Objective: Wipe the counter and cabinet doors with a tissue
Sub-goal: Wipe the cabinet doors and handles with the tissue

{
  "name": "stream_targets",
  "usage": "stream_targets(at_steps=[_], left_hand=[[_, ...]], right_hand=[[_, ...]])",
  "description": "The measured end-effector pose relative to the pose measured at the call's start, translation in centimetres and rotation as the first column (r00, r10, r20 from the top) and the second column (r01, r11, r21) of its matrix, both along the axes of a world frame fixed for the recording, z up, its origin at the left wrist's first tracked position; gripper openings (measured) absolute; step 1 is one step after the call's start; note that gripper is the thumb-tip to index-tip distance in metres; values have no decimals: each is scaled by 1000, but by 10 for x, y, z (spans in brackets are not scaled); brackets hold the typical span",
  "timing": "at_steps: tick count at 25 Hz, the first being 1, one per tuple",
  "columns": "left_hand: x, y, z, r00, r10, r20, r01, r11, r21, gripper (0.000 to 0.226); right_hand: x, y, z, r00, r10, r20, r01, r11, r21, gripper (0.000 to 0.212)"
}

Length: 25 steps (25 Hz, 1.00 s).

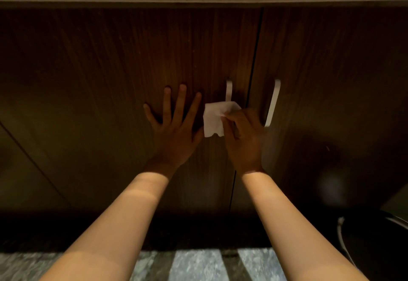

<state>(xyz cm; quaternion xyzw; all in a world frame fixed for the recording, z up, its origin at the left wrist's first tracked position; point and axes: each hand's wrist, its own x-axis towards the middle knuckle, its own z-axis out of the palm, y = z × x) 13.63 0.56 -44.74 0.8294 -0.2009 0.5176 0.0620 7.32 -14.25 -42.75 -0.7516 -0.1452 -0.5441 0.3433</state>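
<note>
Two dark wooden cabinet doors fill the view, the left door (pixel 123 64) and the right door (pixel 326 70), split by a thin vertical gap. Each carries a pale bar handle: the left handle (pixel 229 89) and the right handle (pixel 273 102). My left hand (pixel 174 123) lies flat on the left door with fingers spread. My right hand (pixel 242 134) pinches a white tissue (pixel 215 118) and holds it against the left door over the lower part of the left handle. A speckled stone counter (pixel 196 265) runs along the bottom under my forearms.
A dark round object with a white cable (pixel 342 236) sits at the lower right on the counter. A horizontal ledge (pixel 198 2) crosses above the doors. The scene is dim, with light only on the counter edge and my forearms.
</note>
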Motion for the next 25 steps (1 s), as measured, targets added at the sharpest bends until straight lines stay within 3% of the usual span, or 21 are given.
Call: stream_targets(at_steps=[12,14,17,21,23,25], left_hand=[[0,1,-1,999,-10,35,10,1000,-8,81],[0,0,-1,999,-6,43,6,1000,-6,76],[1,0,-2,999,-6,33,7,1000,-5,70],[-1,-3,-1,1000,0,1,0,1000,-20,72],[-3,-2,0,1000,7,-19,-7,1000,-11,76],[-6,-4,1,999,12,-43,-12,1000,-3,81]], right_hand=[[-6,-19,-11,997,-6,-76,-17,954,-299,25],[-12,-22,-15,995,-18,-99,-6,971,-239,23],[-18,-17,-7,990,90,-107,-86,996,37,14],[-12,-6,4,995,-56,-81,46,991,-123,27],[-13,-7,0,991,-83,-107,58,974,-218,28],[-21,-13,-7,979,-56,-197,15,980,-201,25]])
